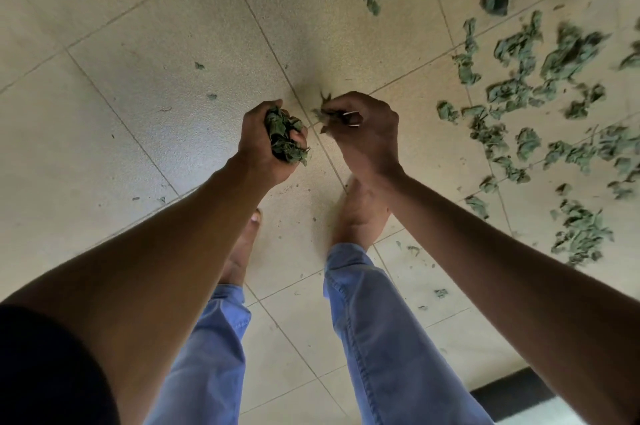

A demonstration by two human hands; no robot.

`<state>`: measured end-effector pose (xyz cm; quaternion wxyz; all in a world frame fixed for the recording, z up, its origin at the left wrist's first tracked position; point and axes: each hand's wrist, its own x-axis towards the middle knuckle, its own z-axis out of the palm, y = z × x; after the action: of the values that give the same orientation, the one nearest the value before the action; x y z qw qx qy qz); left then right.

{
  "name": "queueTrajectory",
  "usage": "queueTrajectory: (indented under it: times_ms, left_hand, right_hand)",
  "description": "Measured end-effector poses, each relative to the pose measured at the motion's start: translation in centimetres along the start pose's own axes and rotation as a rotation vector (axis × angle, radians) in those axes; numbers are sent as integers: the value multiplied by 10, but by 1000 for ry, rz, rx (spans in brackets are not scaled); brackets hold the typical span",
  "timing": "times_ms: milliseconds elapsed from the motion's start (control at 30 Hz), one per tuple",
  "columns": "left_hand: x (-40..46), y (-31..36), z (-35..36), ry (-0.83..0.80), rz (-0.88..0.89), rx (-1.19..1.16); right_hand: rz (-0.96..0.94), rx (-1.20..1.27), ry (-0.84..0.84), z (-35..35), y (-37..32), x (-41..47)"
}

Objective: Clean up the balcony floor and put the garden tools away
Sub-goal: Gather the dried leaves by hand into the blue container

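Both bare forearms reaching forward and down from the bottom corners, a dark sleeve (45, 372) at lower left. Blue trouser legs (377, 338) and bare feet (360, 213) below them on the floor (138, 78) of pale, speckled square tiles with thin dark joints running diagonally.

Left hand (266, 144) curled into a fist round a bunch of leaves (285, 137): crumpled, dull green, dry-looking, bulging out of the thumb side of the fist, long axis roughly up and down in the picture, ragged end poking toward the wrist.

Right hand (363, 126) just beside the left, fingers curled, pinching a few small leaf scraps (323, 116) at the fingertips; scraps sticking out toward the left hand, blurred, exact shape unclear.

Scattered leaves (540, 95) spread over the tiles to the right, well apart from both hands: loose, wrinkled clumps and shreds, some blurred. Tiny green flecks dotted on the tiles at left. Black strip (512, 390) along the floor's edge at lower right.
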<state>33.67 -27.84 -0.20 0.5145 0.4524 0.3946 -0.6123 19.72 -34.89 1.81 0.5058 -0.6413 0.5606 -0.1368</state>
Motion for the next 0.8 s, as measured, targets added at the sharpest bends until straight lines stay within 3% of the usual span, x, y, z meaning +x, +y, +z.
queueTrajectory:
  times_ms: [100,200,467,700,800]
  left_hand:
    - [-22,6,15,-38,70,-132]
    - [-49,9,30,-71,84,-216]
    - [-111,6,70,-84,102,-105]
    - [-143,-3,106,-48,173,2]
    - [-145,-7,115,-41,178,16]
  right_hand:
    - [-69,154,-64,-2,-51,-26]
    - [-97,107,-96,3,-74,-41]
    - [-261,-193,-61,-15,-118,-36]
    - [-256,-239,-284,-60,-161,-45]
    - [-322,-314,-267,-80,-169,-46]
